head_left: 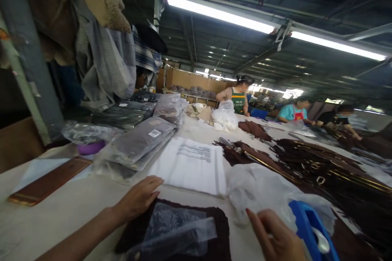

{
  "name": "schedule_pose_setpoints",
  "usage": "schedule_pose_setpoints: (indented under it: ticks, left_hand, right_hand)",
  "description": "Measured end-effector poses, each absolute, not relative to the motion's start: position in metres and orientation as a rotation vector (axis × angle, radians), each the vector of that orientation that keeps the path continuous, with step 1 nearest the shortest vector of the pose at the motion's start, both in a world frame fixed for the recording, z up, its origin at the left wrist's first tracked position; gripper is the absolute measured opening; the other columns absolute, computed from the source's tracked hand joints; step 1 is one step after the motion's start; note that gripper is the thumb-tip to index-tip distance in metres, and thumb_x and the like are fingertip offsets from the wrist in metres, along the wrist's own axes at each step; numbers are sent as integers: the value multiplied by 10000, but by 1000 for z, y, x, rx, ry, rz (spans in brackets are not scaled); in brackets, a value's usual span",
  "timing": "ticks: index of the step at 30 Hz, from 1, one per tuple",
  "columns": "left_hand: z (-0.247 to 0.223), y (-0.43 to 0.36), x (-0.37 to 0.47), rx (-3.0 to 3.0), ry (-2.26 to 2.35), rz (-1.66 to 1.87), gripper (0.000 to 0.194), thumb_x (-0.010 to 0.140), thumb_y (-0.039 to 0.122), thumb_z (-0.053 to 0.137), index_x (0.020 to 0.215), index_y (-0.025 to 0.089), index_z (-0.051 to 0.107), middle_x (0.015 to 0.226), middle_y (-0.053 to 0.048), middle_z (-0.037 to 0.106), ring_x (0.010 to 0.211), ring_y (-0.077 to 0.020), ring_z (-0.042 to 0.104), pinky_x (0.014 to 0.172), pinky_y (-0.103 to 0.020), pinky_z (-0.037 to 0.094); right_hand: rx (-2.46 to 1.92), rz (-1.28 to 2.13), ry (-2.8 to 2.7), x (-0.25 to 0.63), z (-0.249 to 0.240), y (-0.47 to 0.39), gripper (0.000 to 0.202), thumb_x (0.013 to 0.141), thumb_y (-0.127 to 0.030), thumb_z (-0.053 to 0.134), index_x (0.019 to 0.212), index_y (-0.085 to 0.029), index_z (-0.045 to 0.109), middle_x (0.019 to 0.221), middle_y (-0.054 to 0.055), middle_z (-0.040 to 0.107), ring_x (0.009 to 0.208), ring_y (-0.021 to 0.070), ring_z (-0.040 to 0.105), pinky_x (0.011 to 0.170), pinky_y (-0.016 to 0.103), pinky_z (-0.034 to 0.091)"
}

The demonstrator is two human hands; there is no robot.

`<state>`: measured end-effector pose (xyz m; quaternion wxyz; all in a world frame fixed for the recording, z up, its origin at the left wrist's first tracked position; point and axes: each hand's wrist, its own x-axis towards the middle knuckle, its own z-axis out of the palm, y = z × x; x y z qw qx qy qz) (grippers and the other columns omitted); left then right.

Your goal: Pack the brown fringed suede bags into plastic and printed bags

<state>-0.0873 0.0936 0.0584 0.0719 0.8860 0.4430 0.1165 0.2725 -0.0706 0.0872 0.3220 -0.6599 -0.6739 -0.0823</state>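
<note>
My left hand [137, 199] reaches in from the lower left, fingers stretched forward, beside the far left corner of a dark brown piece of fabric [221, 232]. On this fabric lies a clear plastic bag [176, 224], wrinkled and partly folded over. My right hand [277, 236] is low on the right, its index finger extended and the others bent; nothing shows in it. Close by its right side stands a blue tape dispenser [309, 224]. Just beyond the brown fabric rests a folded white cloth [196, 167] with grey stripes.
Bagged grey goods [141, 138] are stacked at left, near a phone in a reddish-brown case [50, 181] and a purple container [90, 147]. Crumpled translucent plastic [260, 187] and fringed dark brown pieces [330, 171] cover the right. Several people work farther back; garments [104, 57] hang upper left.
</note>
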Motion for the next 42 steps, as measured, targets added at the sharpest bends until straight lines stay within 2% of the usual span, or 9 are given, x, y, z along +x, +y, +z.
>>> schedule_pose_setpoints:
  ticks: [2,4,7,14,22,27,33,37,42]
  left_hand:
    - [56,111,-74,2686,1345,158,461,826,166,449,1286,153,477,1330,-92,506,1267,-205,418,1096,-368,319]
    - [50,125,-66,2691,1360,84,520,801,180,518,1315,158,441,1371,-108,458,1293,-230,384,1087,-384,331]
    - [38,138,-63,2696,1389,47,546,795,220,563,1322,175,431,1374,-149,440,1276,-290,402,1029,-456,389]
    - [31,152,-63,2807,1280,48,336,864,205,495,1198,236,515,1222,-122,564,1121,-276,537,939,-462,443]
    - [42,155,-26,2734,1223,193,573,777,378,672,1260,154,461,1273,-154,510,1180,-287,464,979,-441,404]
    - [48,156,-1,2719,1209,232,289,811,415,620,1008,204,616,1097,-71,598,1079,-263,501,894,-407,426]
    - [57,157,8,2676,1264,208,316,830,486,558,968,209,626,1023,-49,633,1035,-243,524,870,-391,405]
    - [59,156,14,2698,1320,212,251,913,223,378,903,152,618,934,-102,638,939,-267,564,826,-431,404]
    - [42,164,0,2885,1380,136,365,833,-9,290,799,153,616,847,-96,633,860,-253,581,785,-391,411]
  right_hand:
    - [-1739,-204,-1879,220,84,-18,360,917,-388,418,619,-208,511,613,1,556,569,119,549,571,225,425]
    - [-1742,-79,-2184,190,75,27,144,895,-276,481,864,-192,594,872,44,644,808,155,609,710,247,450]
    - [-1700,-2,-2419,180,55,74,263,784,-189,622,1045,-190,592,1075,82,632,974,229,591,808,321,448]
    - [-1718,144,-2478,185,30,104,253,768,16,455,797,-148,645,842,85,670,824,186,603,743,272,413]
    - [-1885,499,-1996,184,38,125,42,694,-159,657,663,-163,630,686,15,654,658,132,565,597,221,362]
    - [-1788,710,-1858,192,36,132,166,739,-231,620,594,-152,597,485,-51,526,483,82,466,474,182,334]
    - [-1671,385,-1939,195,35,126,198,859,-258,495,708,-168,585,661,2,598,616,120,541,579,219,386]
    - [-1588,-14,-2133,187,33,118,132,872,-199,471,761,-195,541,763,25,616,713,154,559,639,248,394]
    - [-1532,-374,-2324,196,23,104,153,791,-71,486,849,-204,531,757,16,595,698,180,540,667,287,414]
